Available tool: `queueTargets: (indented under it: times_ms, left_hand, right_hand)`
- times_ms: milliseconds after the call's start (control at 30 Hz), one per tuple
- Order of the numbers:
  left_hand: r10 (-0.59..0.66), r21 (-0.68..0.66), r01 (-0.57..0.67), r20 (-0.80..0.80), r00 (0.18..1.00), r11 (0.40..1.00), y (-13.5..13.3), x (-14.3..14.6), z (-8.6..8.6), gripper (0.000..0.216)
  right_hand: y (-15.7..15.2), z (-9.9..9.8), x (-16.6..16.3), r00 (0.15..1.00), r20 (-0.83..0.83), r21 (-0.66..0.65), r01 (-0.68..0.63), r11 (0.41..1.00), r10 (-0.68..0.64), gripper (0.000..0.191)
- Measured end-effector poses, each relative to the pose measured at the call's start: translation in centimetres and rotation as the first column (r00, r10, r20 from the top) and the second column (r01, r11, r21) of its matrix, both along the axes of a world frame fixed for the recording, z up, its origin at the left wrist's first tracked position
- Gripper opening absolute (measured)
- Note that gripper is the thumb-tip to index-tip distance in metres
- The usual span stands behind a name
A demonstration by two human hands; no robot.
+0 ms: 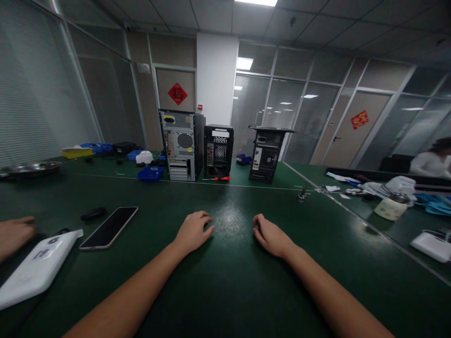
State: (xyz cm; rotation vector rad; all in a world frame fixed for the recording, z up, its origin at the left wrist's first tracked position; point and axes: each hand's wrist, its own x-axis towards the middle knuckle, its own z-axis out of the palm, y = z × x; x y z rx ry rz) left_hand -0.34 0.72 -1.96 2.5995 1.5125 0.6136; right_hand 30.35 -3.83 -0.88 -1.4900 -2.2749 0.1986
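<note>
My left hand [193,231] rests on the dark green table [232,281], fingers loosely curled with nothing visible in them. My right hand [270,235] lies a short way to its right, fingers bent down onto the tabletop, also with nothing visible. A bare strip of table separates the two hands. A black smartphone [109,227] lies face up to the left of my left hand. A white flat device [35,267] sits at the near left edge.
Three computer tower cases [179,145] [218,150] [266,155] stand at the far middle, a red screwdriver [220,178] and blue bin [150,173] before them. Another person's hand [14,232] rests at far left; someone sits at far right [430,162]. Clutter fills the right table [391,197].
</note>
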Motion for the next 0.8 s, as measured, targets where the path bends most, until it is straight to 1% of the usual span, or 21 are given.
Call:
queueTargets:
  times_ms: [67,133,233,367,467,567,633,700,800]
  left_hand:
    - [-0.124,-0.032,0.126,0.056,0.991,0.992,-1.4,1.8,0.1,0.036]
    - [-0.216,-0.053,0.222,0.101,0.971,0.974,-2.7,3.6,0.2,0.032]
    - [-0.295,-0.060,0.305,0.138,0.945,0.950,-4.0,5.2,0.2,0.029]
    - [-0.313,-0.063,0.325,0.149,0.938,0.944,-4.2,5.2,0.5,0.027]
    - [-0.270,-0.060,0.282,0.155,0.950,0.958,-3.7,4.5,0.6,0.027]
    - [-0.192,-0.051,0.204,0.179,0.965,0.978,-3.1,4.0,0.5,0.023]
    - [-0.173,-0.054,0.187,0.201,0.964,0.981,-2.9,3.9,0.3,0.019]
    - [-0.188,-0.059,0.206,0.229,0.955,0.977,-3.0,4.1,0.1,0.017]
    - [-0.257,-0.055,0.281,0.269,0.928,0.958,-3.2,4.6,-0.1,0.018]
  right_hand:
    - [-0.8,0.1,-2.4,0.995,0.030,0.024,-0.101,0.995,0.100,0.020]
    - [-1.3,0.0,-4.1,0.980,0.061,0.061,-0.192,0.979,0.189,0.022]
    - [-1.9,-0.2,-5.4,0.962,0.088,0.107,-0.268,0.957,0.260,0.020]
    - [-1.8,-0.3,-5.7,0.961,0.081,0.109,-0.274,0.956,0.266,0.021]
    - [-1.4,-0.1,-5.1,0.966,0.066,0.111,-0.255,0.961,0.249,0.025]
    - [-1.1,0.1,-4.2,0.982,-0.006,0.197,-0.183,0.963,0.188,0.023]
    - [-1.2,0.4,-3.9,0.986,-0.039,0.254,-0.146,0.956,0.161,0.022]
    - [-1.6,0.7,-4.1,0.984,-0.005,0.269,-0.172,0.948,0.180,0.022]
    - [-2.3,0.7,-5.1,0.962,0.137,0.247,-0.265,0.932,0.237,0.027]
